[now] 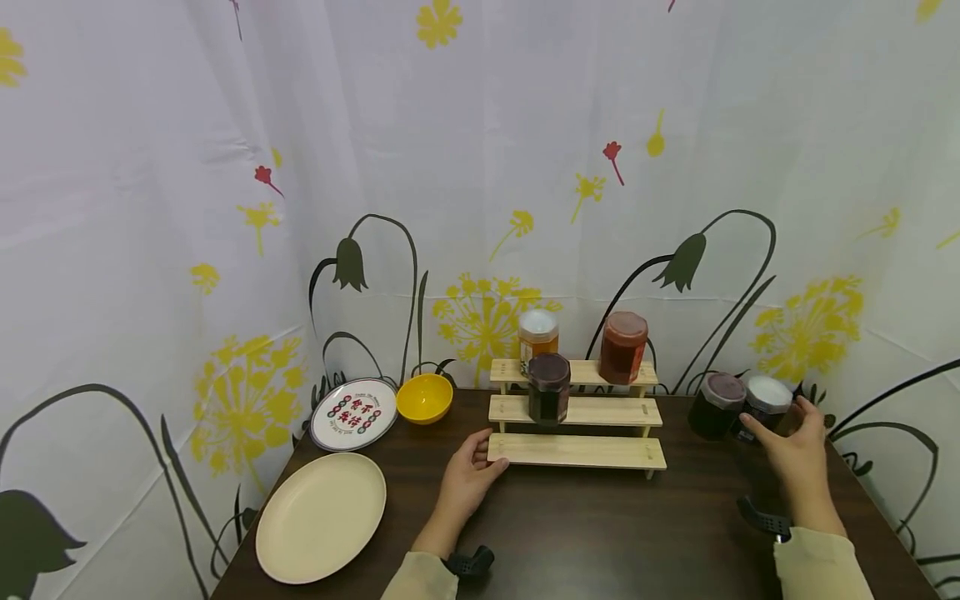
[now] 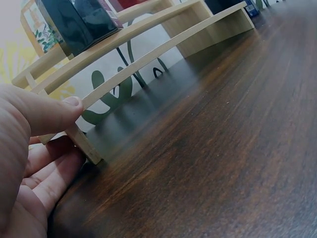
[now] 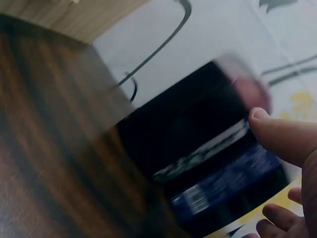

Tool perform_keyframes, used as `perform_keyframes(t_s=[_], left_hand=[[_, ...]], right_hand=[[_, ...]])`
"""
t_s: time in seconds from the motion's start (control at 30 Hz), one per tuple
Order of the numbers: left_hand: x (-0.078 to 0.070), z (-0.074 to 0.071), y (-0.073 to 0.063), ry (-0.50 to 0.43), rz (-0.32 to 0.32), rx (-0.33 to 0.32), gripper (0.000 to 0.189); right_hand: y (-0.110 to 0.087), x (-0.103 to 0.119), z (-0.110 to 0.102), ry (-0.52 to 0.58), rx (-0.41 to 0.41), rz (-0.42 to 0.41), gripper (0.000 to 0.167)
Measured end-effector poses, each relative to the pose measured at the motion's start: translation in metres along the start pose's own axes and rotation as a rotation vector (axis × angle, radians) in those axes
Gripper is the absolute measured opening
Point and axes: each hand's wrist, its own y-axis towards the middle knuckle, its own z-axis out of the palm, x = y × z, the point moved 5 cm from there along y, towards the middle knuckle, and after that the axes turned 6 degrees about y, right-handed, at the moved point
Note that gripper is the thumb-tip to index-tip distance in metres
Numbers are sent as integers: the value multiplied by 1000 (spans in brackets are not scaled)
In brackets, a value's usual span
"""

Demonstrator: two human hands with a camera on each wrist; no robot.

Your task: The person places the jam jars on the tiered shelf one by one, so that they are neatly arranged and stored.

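A three-tier light-wood display stand [image 1: 576, 451] stands on the dark table. My left hand [image 1: 468, 475] grips the left end of its lowest step, thumb on the edge and fingers by the leg [image 2: 86, 145]. At the right, my right hand [image 1: 801, 454] is spread around a dark jar with a white lid [image 1: 768, 402]; its thumb is at the jar's upper part, its other fingers on the far side. Beside that jar is a dark jar with a purplish lid [image 1: 717, 406]. In the right wrist view, dark jars with a blue label [image 3: 225, 181] appear blurred.
On the stand are a white-lidded amber jar [image 1: 538, 333], a red jar [image 1: 623, 348] and a dark jar [image 1: 549, 390]. To the left are a cream oval plate [image 1: 321, 518], a white printed plate [image 1: 354, 414] and a yellow bowl [image 1: 425, 398]. A flowered curtain [image 1: 480, 167] hangs behind.
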Motion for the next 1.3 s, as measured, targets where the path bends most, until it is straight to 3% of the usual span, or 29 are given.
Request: perform_keyframes(t_s=[0.17,0.37,0.77,0.93,1.1,1.23,1.3], left_hand=[[0,0,-1,13,4,-2,64],[-2,1,1,11,-4,3,63],[-2,-2,2,10,-12,-4,64],[3,-1,-1,13,-21,-7,65],[1,-1,1,6,0,0,66],[1,-1,1,6,-6,2,65],[1,0,1,8,-12,4,65]], right_hand=[[10,-28,7,185,54,72,109],[19,-48,10,317,86,137,105],[22,-48,19,210,98,62,94],[20,-49,15,168,127,72,97],[19,-49,13,110,70,101,99],[21,-51,15,248,59,70,78],[20,-52,16,287,51,77,80]])
